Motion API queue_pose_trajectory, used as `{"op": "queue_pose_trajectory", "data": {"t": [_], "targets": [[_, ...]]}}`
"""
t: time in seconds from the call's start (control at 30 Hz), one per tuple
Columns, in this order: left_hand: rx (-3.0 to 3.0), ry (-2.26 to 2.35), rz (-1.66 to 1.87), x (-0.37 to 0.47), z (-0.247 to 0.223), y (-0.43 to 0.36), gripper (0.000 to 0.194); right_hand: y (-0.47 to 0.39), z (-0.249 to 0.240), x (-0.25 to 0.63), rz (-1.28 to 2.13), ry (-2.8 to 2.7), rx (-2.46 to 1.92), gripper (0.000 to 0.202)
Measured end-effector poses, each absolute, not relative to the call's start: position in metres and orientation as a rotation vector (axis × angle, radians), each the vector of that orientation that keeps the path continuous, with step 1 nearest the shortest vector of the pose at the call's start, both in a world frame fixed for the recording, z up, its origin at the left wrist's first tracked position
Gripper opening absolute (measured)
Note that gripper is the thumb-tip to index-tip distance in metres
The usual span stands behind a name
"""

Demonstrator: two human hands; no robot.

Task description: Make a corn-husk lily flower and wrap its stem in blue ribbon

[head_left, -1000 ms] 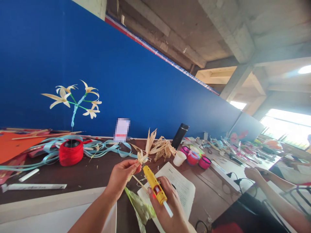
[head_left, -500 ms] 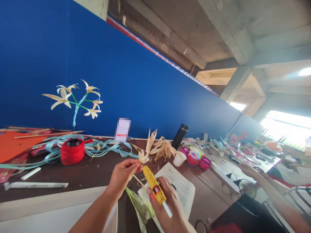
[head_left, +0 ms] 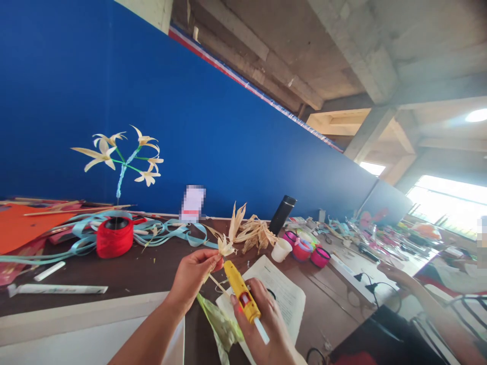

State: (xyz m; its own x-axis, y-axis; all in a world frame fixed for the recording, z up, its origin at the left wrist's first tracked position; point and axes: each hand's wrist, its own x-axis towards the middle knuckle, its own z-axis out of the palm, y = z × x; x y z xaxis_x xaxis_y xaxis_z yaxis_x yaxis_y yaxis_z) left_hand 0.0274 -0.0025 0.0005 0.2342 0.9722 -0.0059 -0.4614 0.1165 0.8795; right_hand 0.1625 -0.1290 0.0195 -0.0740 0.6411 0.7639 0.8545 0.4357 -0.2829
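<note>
Pinched in the fingers of my left hand (head_left: 198, 271) is a small pale husk flower (head_left: 225, 246), its petals pointing up. My right hand (head_left: 266, 314) is wrapped round a yellow hot glue gun (head_left: 240, 289). A white glue stick (head_left: 262, 330) pokes out of the gun's back end. The gun's nozzle meets the base of the flower, though the exact contact is hidden by my left fingers. Beneath my hands lie a greenish dried husk (head_left: 218, 324) and an open book (head_left: 291, 296).
Dried husks (head_left: 258, 232) lie behind my hands, beside a white cup (head_left: 281, 250) and a black bottle (head_left: 283, 214). At left, a red ribbon roll (head_left: 114, 244) holds a stem of finished husk flowers (head_left: 146, 175). A power strip (head_left: 352, 276) and another person's arm (head_left: 414, 294) are at right.
My hands, the flower and the glue gun hold nearly the same position. The view has shifted very slightly, and the other person's arm at right has moved a little.
</note>
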Motion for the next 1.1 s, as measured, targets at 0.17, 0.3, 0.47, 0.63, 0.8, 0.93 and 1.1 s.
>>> {"op": "queue_pose_trajectory", "data": {"t": [0.17,0.3,0.47,0.63,0.8,0.93,1.1], "targets": [[0.873,0.705,1.199,0.027,0.002,-0.003,0.029,-0.129,0.023,0.164,-0.288,-1.814,-1.291,0.026],[0.883,0.697,1.190,0.027,0.002,-0.003,0.029,-0.129,0.027,0.165,-0.278,-1.869,-1.361,0.021],[0.882,0.685,1.193,0.027,0.003,-0.004,0.029,-0.126,0.024,0.162,-0.299,-1.765,-1.360,0.016],[0.836,0.671,1.201,0.026,0.004,-0.003,0.029,-0.123,0.028,0.162,-0.226,-1.751,-1.401,0.002],[0.801,0.652,1.209,0.027,0.005,-0.003,0.028,-0.124,0.035,0.164,-0.214,-1.761,-1.412,0.004],[0.824,0.672,1.216,0.027,0.002,-0.001,0.028,-0.124,0.043,0.161,-0.109,-1.833,-1.477,0.003],[0.890,0.687,1.210,0.029,-0.005,0.002,0.029,-0.126,0.051,0.158,-0.060,-1.963,-1.429,0.004]]}}
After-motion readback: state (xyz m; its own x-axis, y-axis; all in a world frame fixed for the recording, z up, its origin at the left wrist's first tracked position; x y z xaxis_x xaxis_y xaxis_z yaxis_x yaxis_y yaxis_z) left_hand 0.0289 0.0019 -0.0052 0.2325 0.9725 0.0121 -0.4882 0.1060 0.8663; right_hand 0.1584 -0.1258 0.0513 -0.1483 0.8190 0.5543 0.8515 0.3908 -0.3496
